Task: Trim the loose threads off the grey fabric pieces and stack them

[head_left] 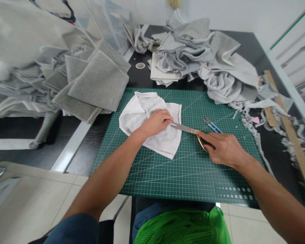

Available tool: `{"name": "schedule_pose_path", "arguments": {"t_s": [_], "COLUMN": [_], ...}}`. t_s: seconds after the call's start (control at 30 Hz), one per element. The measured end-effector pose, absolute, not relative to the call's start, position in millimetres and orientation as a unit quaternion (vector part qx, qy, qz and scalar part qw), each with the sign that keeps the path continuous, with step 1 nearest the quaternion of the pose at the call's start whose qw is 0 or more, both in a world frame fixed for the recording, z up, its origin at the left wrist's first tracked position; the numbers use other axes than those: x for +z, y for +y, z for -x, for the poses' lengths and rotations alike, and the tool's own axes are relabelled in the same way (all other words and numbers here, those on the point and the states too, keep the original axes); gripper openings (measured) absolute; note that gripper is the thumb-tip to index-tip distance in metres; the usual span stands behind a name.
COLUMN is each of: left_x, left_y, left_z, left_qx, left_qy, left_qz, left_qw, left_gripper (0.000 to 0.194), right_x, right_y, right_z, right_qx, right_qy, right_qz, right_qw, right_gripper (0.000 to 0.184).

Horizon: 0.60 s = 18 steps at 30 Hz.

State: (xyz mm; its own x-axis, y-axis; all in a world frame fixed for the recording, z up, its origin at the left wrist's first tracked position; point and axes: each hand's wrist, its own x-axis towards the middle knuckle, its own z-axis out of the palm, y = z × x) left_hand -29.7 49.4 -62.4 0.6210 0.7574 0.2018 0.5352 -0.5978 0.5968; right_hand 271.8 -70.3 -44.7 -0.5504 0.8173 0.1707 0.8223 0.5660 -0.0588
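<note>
A white cloth [132, 115] lies bunched and partly folded on a green cutting mat [152, 179]. My left hand [157, 121] rests on the cloth's middle, fingers pinched together on its fabric. In my right hand [222, 149] is a pair of scissors [184, 128] with gold handles, my fingers through the loops. The blades point left, and their tips reach the cloth right beside my left fingertips. Just beyond my right hand, small blue thread snips [212, 124] lie on the mat.
Grey folded cloths [101, 81] are piled at the left. A heap of grey fabric [190, 47] covers the back of the table, near a roll of tape [140, 65]. Wooden rulers [295, 135] and frayed scraps [254, 132] lie at the right. Green mesh [183, 227] covers my lap.
</note>
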Motion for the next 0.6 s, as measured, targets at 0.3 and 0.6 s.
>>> {"name": "schedule_pose_path", "arguments": {"t_s": [0.3, 0.6], "left_x": [-62.9, -66.4], "left_y": [50.2, 52.2], "left_z": [28.7, 30.2], "left_qx": [0.224, 0.231], "left_qy": [0.376, 0.38], "left_qz": [-0.863, -0.858], "left_qw": [0.251, 0.257], "left_gripper": [0.025, 0.027], "right_x": [-47.9, -50.9], "right_y": [-70.0, -67.6], "right_z": [-269.7, -273.3], "right_qx": [-0.008, -0.004], "right_qy": [-0.877, -0.881], "right_qz": [0.472, 0.463], "right_qw": [0.087, 0.099], "right_gripper": [0.056, 0.055]}}
